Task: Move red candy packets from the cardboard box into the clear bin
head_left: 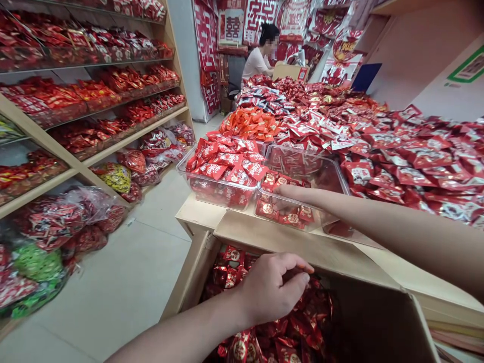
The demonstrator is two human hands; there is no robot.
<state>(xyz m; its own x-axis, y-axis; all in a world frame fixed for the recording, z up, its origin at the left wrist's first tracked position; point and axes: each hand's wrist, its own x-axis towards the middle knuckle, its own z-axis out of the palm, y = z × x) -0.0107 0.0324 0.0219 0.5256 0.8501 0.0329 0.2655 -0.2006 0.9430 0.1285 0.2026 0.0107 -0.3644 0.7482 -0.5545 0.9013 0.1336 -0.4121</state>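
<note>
My left hand (278,287) is over an open cardboard box (287,242), just above small red and gold wrapped packets (260,338) heaped inside. Its thumb and forefinger are bent toward each other; the other fingers curl under, hiding whatever they hold. My right hand (289,195) reaches into a clear plastic bin (333,176) behind the box. Its fingers are stretched out and lie on a layer of similar red packets (291,219) at the bin's near left, partly seen through the plastic wall.
Beside that bin stands another clear bin (223,191), heaped with red packets. Piles of red packets (412,156) cover the counter to the right and behind. Shelves (86,164) of packets and stuffed plastic bags (56,217) line the left. A person (257,63) sits at the back.
</note>
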